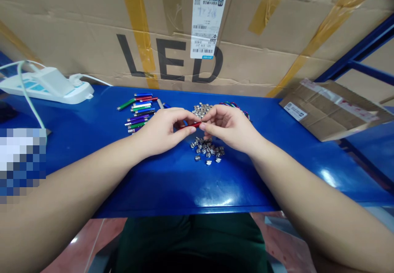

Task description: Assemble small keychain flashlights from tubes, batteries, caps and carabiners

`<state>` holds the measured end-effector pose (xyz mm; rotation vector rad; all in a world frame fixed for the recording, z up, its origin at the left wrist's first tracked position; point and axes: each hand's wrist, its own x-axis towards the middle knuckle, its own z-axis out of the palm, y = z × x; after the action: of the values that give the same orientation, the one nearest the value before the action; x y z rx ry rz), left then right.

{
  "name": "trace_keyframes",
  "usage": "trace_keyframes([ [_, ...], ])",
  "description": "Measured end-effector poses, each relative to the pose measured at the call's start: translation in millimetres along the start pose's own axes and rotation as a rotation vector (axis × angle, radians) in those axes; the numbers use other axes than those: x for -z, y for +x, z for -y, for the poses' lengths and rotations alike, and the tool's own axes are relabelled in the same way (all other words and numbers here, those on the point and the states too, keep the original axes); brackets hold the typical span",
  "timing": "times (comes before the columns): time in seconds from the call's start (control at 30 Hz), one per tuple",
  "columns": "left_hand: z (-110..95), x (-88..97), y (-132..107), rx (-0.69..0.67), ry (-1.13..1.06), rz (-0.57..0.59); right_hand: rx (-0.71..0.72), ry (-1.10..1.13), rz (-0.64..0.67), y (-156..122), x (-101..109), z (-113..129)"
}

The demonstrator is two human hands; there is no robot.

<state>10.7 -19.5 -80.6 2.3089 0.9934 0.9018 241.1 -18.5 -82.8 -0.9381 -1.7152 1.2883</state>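
On your glossy blue surface (172, 186), roughly a dozen slim, shiny tubes (138, 118) lie leftmost. Your curved left hand (164, 130) pinches one smooth red tube (193, 125) between both hands, near many rounded metal pieces (209, 151); your right hand's (229, 127) fingertips close on its end. Rightmost sits one creased cardboard box (331, 111).

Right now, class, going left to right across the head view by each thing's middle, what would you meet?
White power strip, coloured tubes, left hand, red tube, right hand, small cardboard box.
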Motion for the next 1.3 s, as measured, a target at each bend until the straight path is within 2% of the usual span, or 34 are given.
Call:
trace_keyframes([
  [0.2, -1.1, -0.6, 1.6, 0.219, -0.272, 0.025, 0.151, -0.124, 0.025, -2.8, 6.9, 1.4],
  [0.33, 2.6, -0.7, 2.5, 0.271, -0.435, 0.064, 0.301, -0.324, -0.011, -4.6, 9.2, 2.2],
  [0.4, 3.6, -0.7, 2.6, 0.271, -0.46, 0.085, 0.308, -0.361, -0.011, -5.2, 9.8, 2.6],
  [0.5, 1.4, -1.1, 2.1, 0.228, -0.403, 0.075, 0.209, -0.281, 0.017, -5.5, 9.2, 3.4],
  [0.67, -6.2, -1.3, 0.0, 0.089, -0.267, -0.037, 0.05, -0.115, -0.003, -4.5, 3.4, 9.2],
  [0.8, -7.3, 0.1, -1.1, -0.06, -0.104, -0.085, -0.045, -0.179, 0.0, -5.2, -1.1, 14.8],
  [0.93, -5.8, 0.9, -1.0, -0.167, 0.005, -0.105, -0.007, -0.36, -0.003, -6.8, -4.0, 15.7],
  [1.0, -5.7, 1.0, -0.8, -0.221, 0.047, -0.116, 0.023, -0.367, 0.002, -7.3, -5.3, 15.3],
  [1.1, -6.6, 1.7, -0.6, -0.289, 0.097, -0.137, -0.023, -0.237, 0.047, -7.8, -7.0, 15.7],
  [1.23, -7.4, 3.6, -0.5, -0.356, 0.102, -0.157, -0.197, 0.027, 0.143, -8.2, -8.0, 16.3],
  [1.3, -6.9, 4.1, -0.4, -0.334, 0.103, -0.151, -0.187, 0.005, 0.144, -8.3, -7.1, 15.7],
])
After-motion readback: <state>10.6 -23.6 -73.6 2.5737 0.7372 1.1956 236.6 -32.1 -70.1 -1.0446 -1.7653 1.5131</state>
